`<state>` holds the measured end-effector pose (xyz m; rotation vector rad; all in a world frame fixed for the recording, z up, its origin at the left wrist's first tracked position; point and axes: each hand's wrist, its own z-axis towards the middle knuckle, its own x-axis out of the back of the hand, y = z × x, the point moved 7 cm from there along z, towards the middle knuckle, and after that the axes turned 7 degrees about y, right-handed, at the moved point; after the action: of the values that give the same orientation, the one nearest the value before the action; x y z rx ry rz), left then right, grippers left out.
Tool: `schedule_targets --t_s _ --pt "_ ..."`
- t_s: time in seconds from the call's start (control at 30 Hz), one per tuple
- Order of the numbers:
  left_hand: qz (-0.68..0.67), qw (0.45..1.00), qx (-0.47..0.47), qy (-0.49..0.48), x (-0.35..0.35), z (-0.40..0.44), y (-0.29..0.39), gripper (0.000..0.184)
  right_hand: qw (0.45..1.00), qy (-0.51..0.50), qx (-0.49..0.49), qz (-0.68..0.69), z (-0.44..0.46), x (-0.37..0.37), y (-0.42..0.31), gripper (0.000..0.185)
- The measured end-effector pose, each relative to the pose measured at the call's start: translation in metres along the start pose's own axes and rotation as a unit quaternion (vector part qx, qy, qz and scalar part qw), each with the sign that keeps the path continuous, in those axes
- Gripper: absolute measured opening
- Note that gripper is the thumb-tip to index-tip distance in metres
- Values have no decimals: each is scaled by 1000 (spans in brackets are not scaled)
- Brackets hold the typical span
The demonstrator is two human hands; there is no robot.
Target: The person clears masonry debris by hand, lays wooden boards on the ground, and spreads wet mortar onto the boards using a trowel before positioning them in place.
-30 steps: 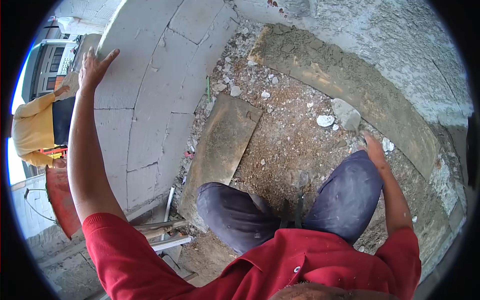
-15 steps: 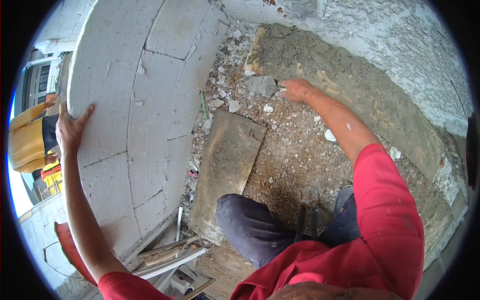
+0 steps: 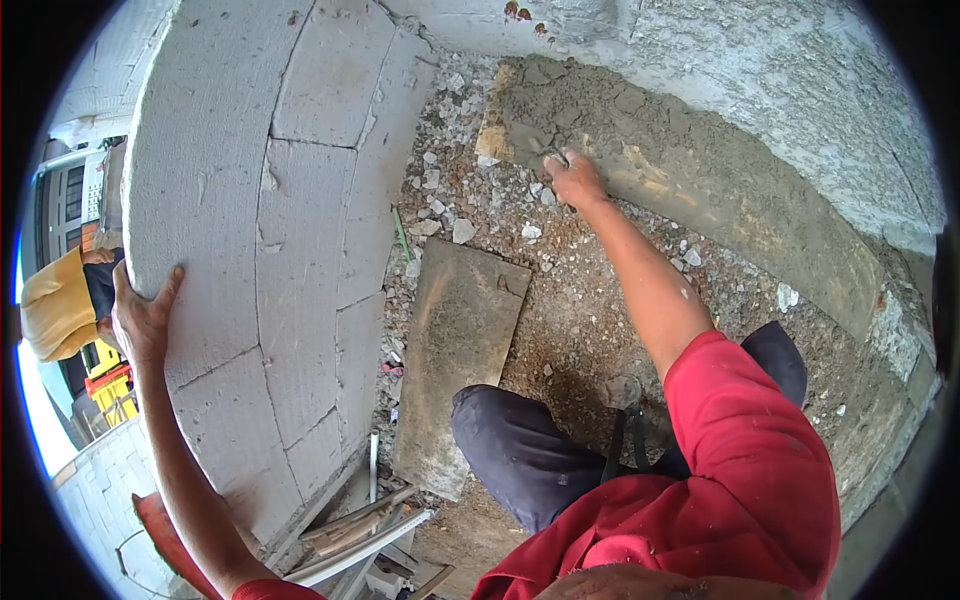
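My left hand (image 3: 143,312) rests over the top edge of a pale block wall (image 3: 310,210). Its thumb is spread against the face, and the other fingers lie along the edge. At the far end of a long board (image 3: 660,180) spread with wet grey mortar (image 3: 640,115), my right hand (image 3: 575,180) is closed around the handle of a trowel (image 3: 535,138). The handle is mostly hidden, and the mortar-smeared blade is hard to tell from the mortar around it.
A loose board (image 3: 460,350) lies on gravelly ground (image 3: 580,290) scattered with white rubble (image 3: 463,231). Rough plaster covers the right wall (image 3: 800,110). Wood and pale strips (image 3: 360,545) lie at lower left. Beyond the block wall is another person in a yellow top (image 3: 55,305).
My right hand has carried the trowel from the rubble beside the board up to the mortar's end. The trowel's blade has turned. My left hand stays on the wall edge.
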<state>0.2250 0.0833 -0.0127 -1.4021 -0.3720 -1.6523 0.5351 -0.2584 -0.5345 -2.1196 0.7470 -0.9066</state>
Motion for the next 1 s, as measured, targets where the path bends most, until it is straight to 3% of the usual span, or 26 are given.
schedule_targets --t_s 0.07,0.1,0.2,0.27,0.33,0.37,0.47,0.57,0.63,0.67,0.7,0.8,0.83,0.93,1.0 --pt "13 1000 -20 15 1 0 2 79 966 29 -51 253 -20 1 8 56" --pt "20 999 -29 23 1 0 2 80 918 33 -76 389 -35 3 4 55" --pt "11 1000 -2 -5 -5 2 -5 81 901 131 -55 410 -57 23 6 53" --pt "12 1000 11 -19 -8 2 -7 82 985 69 30 155 -55 14 2 56" --pt "38 999 9 -15 -12 3 -14 82 985 8 119 -128 -40 -13 -7 60" --pt "33 999 3 -11 -12 4 -15 83 985 -61 76 -140 -32 -26 -11 65" --pt "31 999 -14 -3 -9 6 -16 85 977 -96 85 -172 15 -54 -12 67" --pt "33 999 -21 5 -7 2 -14 84 974 -15 152 -165 23 -66 -4 66" --pt "15 999 -37 17 -4 2 -8 82 998 -3 2 64 0 -49 -16 66" --pt "16 999 -29 8 -4 1 -9 83 981 1 -76 177 -12 -44 -14 66" --pt "16 1000 -21 -1 -4 1 -10 84 948 -5 -83 308 -12 -37 -8 65" --pt "26 999 -43 12 -5 3 -6 84 930 38 -62 359 -33 -9 -2 63" --pt "33 998 -57 24 -4 4 -3 83 937 47 -22 346 -34 -7 3 66" --pt "4 1000 -22 -9 -7 3 -6 79 993 42 10 108 -31 -16 -12 67" --pt "28 998 -55 20 -5 4 -6 79 998 -27 48 -15 9 -55 -17 70"
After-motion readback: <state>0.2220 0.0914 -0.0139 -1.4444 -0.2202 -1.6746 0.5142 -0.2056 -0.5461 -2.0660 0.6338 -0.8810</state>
